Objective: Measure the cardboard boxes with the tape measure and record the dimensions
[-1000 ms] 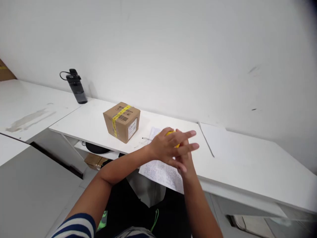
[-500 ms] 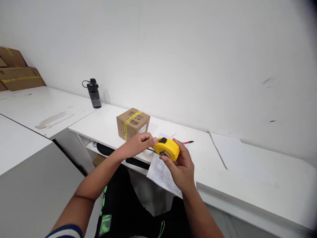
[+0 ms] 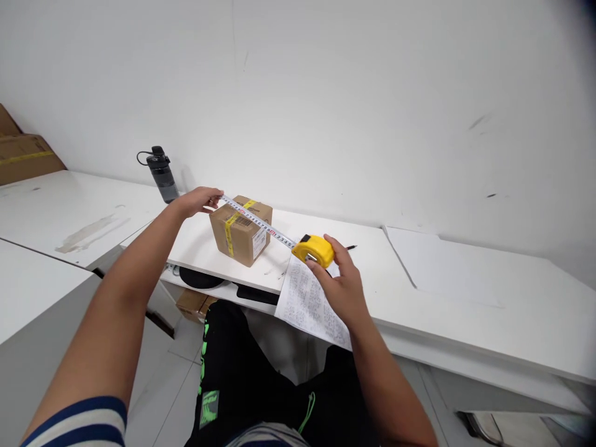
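My right hand (image 3: 342, 282) grips a yellow tape measure case (image 3: 314, 249) just above the white desk (image 3: 419, 292). Its white blade (image 3: 258, 221) runs left over the top of a small cardboard box (image 3: 240, 230) with yellow tape. My left hand (image 3: 198, 200) pinches the blade's end above the box's far left corner. A sheet of paper with handwriting (image 3: 310, 301) lies under my right hand and hangs over the desk's front edge. A pen (image 3: 348, 248) lies behind the tape case.
A dark water bottle (image 3: 161, 176) stands by the wall to the left. A second white table (image 3: 69, 211) adjoins on the left, with cardboard boxes (image 3: 21, 158) at its far end. A shelf (image 3: 218, 287) under the desk holds dark items.
My left hand has pulled the blade out leftward across the box top, while my right hand lowered the case toward the desk. The camera view shifted slightly.
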Tool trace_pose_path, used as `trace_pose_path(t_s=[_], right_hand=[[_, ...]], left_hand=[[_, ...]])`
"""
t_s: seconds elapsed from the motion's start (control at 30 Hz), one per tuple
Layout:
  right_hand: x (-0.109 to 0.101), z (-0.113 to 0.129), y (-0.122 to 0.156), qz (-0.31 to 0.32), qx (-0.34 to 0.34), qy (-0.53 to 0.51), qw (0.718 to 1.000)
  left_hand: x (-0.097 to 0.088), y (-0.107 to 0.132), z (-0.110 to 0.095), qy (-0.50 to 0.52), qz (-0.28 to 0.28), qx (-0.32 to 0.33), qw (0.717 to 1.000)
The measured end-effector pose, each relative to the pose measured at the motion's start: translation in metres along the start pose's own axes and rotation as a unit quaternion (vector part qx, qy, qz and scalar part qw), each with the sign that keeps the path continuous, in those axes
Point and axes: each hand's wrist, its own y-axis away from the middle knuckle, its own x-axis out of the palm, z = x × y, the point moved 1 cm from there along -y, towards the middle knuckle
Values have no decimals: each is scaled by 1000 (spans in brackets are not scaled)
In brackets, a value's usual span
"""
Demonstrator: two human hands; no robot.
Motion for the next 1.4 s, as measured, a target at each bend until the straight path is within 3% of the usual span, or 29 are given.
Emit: trace_pose_path(t_s=[0.13, 0.23, 0.37, 0.5, 0.7, 0.87, 1.0, 1.1, 1.2, 1.27, 1.33, 1.4], right_hand=[[24, 4, -22, 35, -32, 12, 999], [48, 10, -48, 83, -54, 31, 995], [79, 16, -83, 138, -73, 33, 987], [92, 19, -92, 157, -95, 29, 983], [92, 13, -77, 145, -85, 76, 983], [102, 10, -68, 111, -104, 78, 985], [112, 20, -55, 76, -162, 68, 982], [119, 28, -40, 52, -185, 13, 981], [123, 31, -28, -3, -183, -106, 977], [122, 30, -24, -57, -145, -198, 968], [117, 28, -24, -93, -65, -288, 951], [108, 29, -26, -103, 26, -360, 927]], left_hand=[[23, -13, 7, -235, -65, -11, 970], [40, -7, 4, -336, -79, -2, 938], [46, 4, -1, -437, -78, 20, 896], [45, 12, 1, -489, -73, 38, 868], [51, 18, -1, -504, -93, 37, 858], [54, 27, -8, -508, -102, 128, 846], [50, 16, -12, -472, -58, 151, 867], [48, 4, -10, -377, -12, 90, 922], [53, 4, -10, -226, 35, 16, 973], [60, 16, -13, -152, 66, -50, 985], [69, 35, -20, -135, 115, -99, 979], [79, 58, -32, -181, 90, -54, 978]])
